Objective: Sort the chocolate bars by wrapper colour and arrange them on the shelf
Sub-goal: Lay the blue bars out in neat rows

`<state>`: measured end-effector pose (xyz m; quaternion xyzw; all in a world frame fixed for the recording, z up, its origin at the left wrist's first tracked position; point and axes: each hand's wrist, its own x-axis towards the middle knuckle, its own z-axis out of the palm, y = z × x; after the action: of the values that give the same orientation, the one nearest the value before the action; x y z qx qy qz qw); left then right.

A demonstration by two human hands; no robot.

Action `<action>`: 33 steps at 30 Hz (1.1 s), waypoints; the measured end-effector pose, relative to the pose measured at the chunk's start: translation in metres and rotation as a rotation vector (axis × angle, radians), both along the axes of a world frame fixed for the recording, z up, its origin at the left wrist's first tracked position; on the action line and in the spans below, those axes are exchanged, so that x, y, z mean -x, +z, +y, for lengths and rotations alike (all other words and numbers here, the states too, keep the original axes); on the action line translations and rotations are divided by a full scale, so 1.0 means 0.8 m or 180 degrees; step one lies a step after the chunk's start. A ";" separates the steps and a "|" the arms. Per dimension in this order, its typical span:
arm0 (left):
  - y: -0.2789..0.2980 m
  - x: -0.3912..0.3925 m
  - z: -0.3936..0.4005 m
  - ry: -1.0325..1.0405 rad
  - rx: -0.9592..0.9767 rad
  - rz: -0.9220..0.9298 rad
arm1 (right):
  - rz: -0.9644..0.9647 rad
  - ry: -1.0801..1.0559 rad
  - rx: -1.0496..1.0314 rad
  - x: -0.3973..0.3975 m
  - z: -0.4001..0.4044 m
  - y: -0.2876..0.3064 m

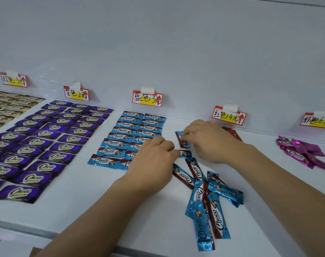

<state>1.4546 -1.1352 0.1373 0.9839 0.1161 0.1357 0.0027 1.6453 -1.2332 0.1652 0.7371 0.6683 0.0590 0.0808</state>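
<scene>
Both hands worked over the white shelf (80, 197) among the blue bars. The right hand (211, 141) pinched one blue bar (182, 139) at its top end, fingers curled onto the wrapper, the bar lying just right of the two neat blue columns (128, 138). The left hand (154, 156) lay knuckles up over the lower right of those columns, its curled fingertips on a second blue bar (184, 153) just below the first. A loose blue pile (204, 197) lay nearer the shelf's front edge, bars crossing at all angles. To the left stood the purple grid (39, 145) and, at the far left, gold rows (8, 108). Red bars (232, 132) showed behind the right hand; a pink heap (302, 151) lay well apart at the right. Price tags (147, 100) hung on the back wall above each group.
</scene>
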 end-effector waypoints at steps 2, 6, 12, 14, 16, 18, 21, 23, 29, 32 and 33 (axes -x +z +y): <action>0.000 0.002 -0.001 0.0023 0.0023 0.0022 | -0.0010 -0.0038 -0.0047 0.001 0.005 -0.001; 0.002 0.006 -0.004 0.0068 0.0114 -0.0045 | 0.0419 -0.0242 -0.0046 0.000 -0.002 -0.006; 0.001 0.007 -0.010 0.0032 0.0034 0.0102 | 0.0220 -0.0429 0.0104 0.008 -0.004 -0.003; 0.002 0.006 -0.012 0.0071 0.0022 0.0126 | 0.0124 -0.0523 0.0100 0.010 0.001 0.000; 0.003 0.006 -0.014 0.0110 0.0044 0.0124 | 0.0185 -0.0576 0.0085 0.011 0.002 0.000; 0.005 0.008 -0.014 0.0156 0.0067 0.0110 | 0.0344 -0.0627 0.0048 0.011 -0.003 -0.002; 0.004 0.008 -0.015 0.0202 0.0125 0.0106 | 0.0451 -0.0590 0.0029 0.010 -0.012 -0.005; 0.005 0.006 -0.014 0.0206 0.0176 0.0111 | 0.0412 -0.0540 0.0029 0.009 -0.015 -0.007; 0.009 0.005 -0.013 0.0268 0.0203 0.0173 | 0.0320 -0.0627 -0.0001 0.003 0.003 -0.011; 0.010 0.004 -0.011 0.0307 0.0233 0.0219 | 0.0284 -0.0719 -0.0052 -0.001 0.015 -0.013; 0.010 0.004 -0.011 0.0324 0.0249 0.0239 | 0.0276 -0.0754 -0.0042 -0.002 0.019 -0.013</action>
<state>1.4515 -1.1437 0.1452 0.9803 0.1712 0.0941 0.0298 1.6465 -1.2183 0.1548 0.8132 0.5791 0.0216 0.0534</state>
